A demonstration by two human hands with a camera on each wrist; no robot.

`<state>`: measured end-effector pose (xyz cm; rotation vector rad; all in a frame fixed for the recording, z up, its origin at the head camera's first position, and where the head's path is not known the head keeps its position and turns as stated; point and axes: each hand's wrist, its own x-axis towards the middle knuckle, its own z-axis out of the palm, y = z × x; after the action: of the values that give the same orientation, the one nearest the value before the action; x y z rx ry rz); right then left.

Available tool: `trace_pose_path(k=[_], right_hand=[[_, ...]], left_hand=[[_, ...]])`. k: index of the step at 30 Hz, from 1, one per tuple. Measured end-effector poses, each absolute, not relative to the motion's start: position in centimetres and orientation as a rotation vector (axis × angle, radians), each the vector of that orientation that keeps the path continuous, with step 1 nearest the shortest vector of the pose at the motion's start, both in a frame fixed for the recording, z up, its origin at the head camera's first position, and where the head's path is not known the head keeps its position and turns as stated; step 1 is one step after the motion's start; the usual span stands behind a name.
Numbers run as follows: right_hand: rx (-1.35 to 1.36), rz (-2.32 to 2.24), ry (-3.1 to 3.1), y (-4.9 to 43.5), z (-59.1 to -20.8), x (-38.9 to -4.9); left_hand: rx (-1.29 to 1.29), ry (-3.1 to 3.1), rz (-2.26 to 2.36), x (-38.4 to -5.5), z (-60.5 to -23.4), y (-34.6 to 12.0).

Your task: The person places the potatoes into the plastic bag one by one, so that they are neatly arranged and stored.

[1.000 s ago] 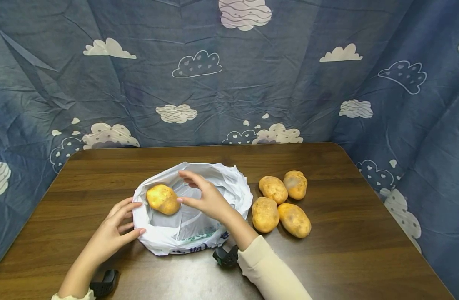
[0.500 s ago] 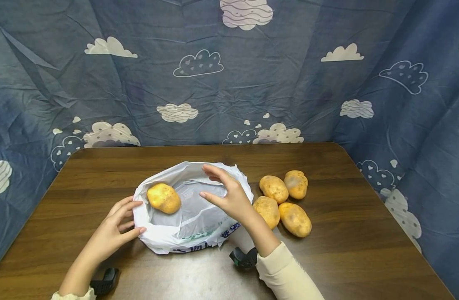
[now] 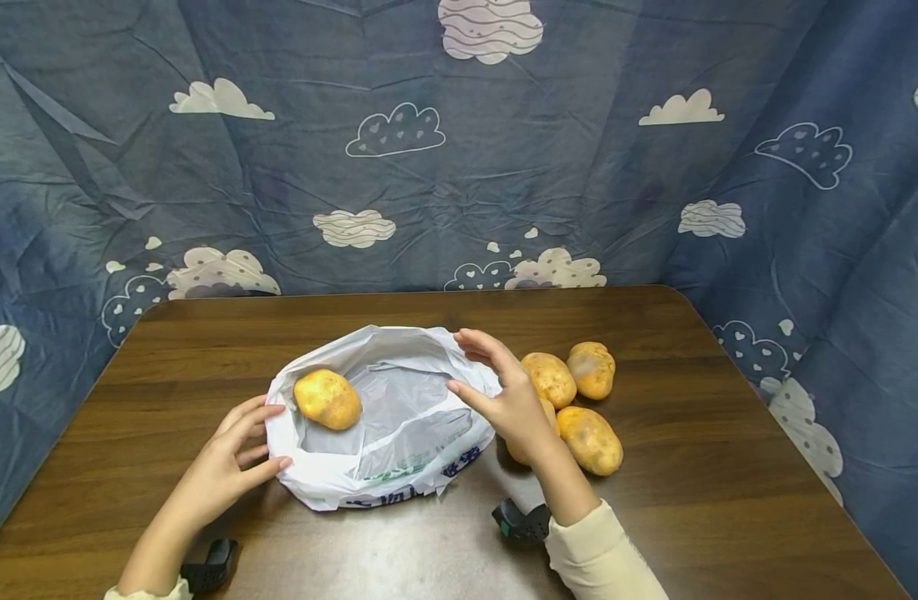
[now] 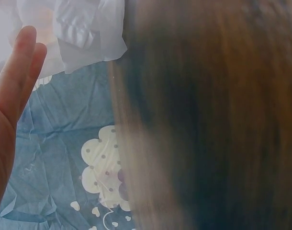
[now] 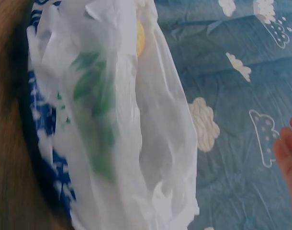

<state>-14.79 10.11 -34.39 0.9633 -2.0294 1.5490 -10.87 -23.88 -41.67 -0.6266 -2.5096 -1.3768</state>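
A white plastic bag (image 3: 406, 454) lies wide-mouthed on the table, with one potato (image 3: 327, 400) inside at its left end. My left hand (image 3: 222, 458) rests against the bag's left rim, fingers spread and extended. The left wrist view shows straight fingers (image 4: 21, 67) beside the white plastic. Over the bag's right edge is my right hand (image 3: 504, 396), holding nothing, its thumb and fingers apart. Several potatoes (image 3: 590, 440) sit in a cluster just right of that hand, which partly covers one of them. In the right wrist view, fingertips (image 5: 287, 148) show at the right edge, apart from the bag.
The brown wooden table (image 3: 691, 500) extends to the right and front. A blue cloth with cloud prints (image 3: 564, 183) hangs behind it and along the right side. Black wrist devices (image 3: 522, 521) sit at both wrists.
My right hand has moved right, from beside the potato in the bag to the bag's right edge near the potato cluster. The left hand and the potatoes have stayed put.
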Motion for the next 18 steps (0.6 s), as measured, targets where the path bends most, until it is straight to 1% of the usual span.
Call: trace_pose_path(k=[7, 14, 18], right_hand=[[0.914, 1.499, -2.007, 12.0, -34.9, -14.5], [0.836, 1.518, -2.006, 14.6, -37.4, -15.5], [0.788, 1.528, -2.033, 15.9, -38.1, -15.3]], left_hand=[[-0.626, -2.514, -1.383, -10.9, -41.6, -23.9], [-0.625, -2.508, -1.388, -10.9, -41.7, -23.9], [-0.621, -2.507, -1.385, -10.9, -41.8, -23.9]])
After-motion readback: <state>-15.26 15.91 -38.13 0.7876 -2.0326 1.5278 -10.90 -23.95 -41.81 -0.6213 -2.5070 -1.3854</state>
